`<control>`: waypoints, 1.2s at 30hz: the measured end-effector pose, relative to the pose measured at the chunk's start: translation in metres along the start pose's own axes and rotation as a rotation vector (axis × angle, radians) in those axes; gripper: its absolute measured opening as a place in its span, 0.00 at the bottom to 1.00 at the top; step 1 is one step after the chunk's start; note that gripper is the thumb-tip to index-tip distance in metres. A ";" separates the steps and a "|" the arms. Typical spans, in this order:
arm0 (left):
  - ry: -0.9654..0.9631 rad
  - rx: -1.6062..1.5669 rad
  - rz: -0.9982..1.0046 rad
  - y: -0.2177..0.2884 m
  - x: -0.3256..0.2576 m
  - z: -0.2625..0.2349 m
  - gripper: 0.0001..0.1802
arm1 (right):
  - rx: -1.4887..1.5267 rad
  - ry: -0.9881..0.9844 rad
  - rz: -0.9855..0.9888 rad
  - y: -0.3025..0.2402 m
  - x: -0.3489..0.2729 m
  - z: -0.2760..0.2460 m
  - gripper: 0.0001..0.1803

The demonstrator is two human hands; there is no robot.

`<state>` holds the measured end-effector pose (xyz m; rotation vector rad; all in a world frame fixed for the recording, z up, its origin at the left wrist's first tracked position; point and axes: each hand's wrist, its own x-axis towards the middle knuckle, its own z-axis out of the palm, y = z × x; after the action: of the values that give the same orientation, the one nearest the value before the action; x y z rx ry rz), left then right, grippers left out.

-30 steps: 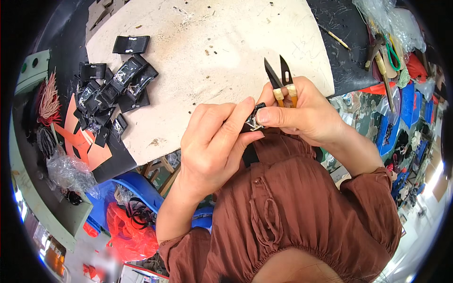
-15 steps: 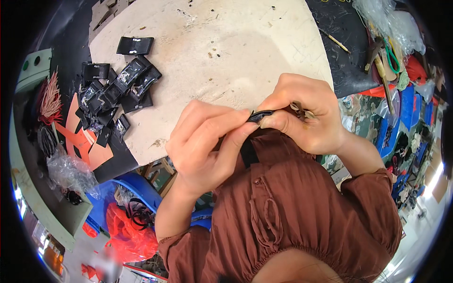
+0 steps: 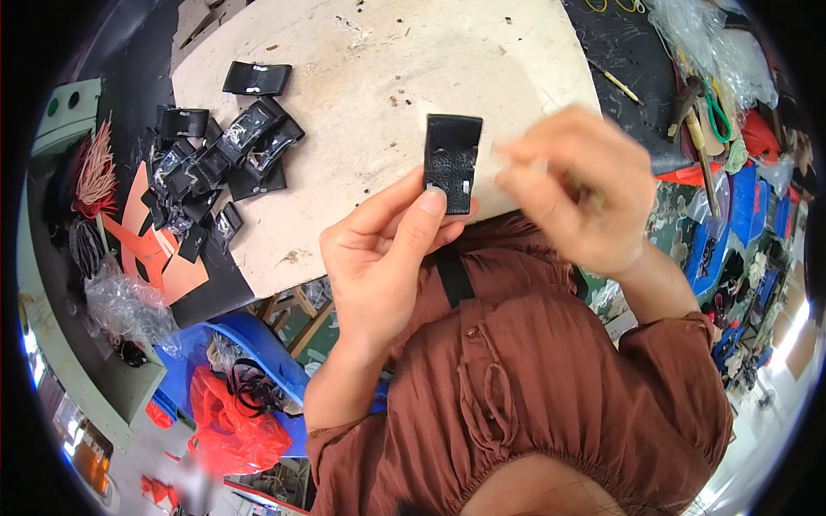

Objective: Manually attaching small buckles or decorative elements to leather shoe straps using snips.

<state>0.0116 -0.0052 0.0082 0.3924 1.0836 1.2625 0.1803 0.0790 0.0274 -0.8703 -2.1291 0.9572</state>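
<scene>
My left hand (image 3: 379, 245) grips the lower end of a flat black leather piece (image 3: 453, 155), thumb on top and fingers beneath. The piece is upright over the work board, its grained face toward me, with small pale spots near its lower half. To the right of it, my right hand (image 3: 589, 189) is raised and smeared by motion. Its fingers are curled, and a small dull thing shows in the palm, too blurred to name. At the left lies a loose pile of similar black pieces (image 3: 245, 129), some glossy, one (image 3: 258, 79) set apart above it.
A worn pale board (image 3: 361, 129) covers the table. Orange sheet scraps (image 3: 185, 271), a bundle of pink cords (image 3: 96, 176) and clear plastic (image 3: 129, 310) lie left. A blue bin (image 3: 258, 344) holds a red bag (image 3: 228, 421). Green-handled scissors (image 3: 714, 112) and a hammer-like tool (image 3: 697, 129) lie right.
The black piece, pinched small between both hands before, now shows its flat face in my left hand alone. My right hand has let go of it and moved slightly right.
</scene>
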 end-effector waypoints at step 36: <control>0.090 0.029 -0.086 0.009 0.003 -0.006 0.12 | -0.469 0.063 -0.321 0.005 -0.030 0.015 0.14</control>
<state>0.0019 -0.0017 0.0110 0.3100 1.1845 1.1989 0.1875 0.0530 0.0074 -0.7240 -2.3834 0.2660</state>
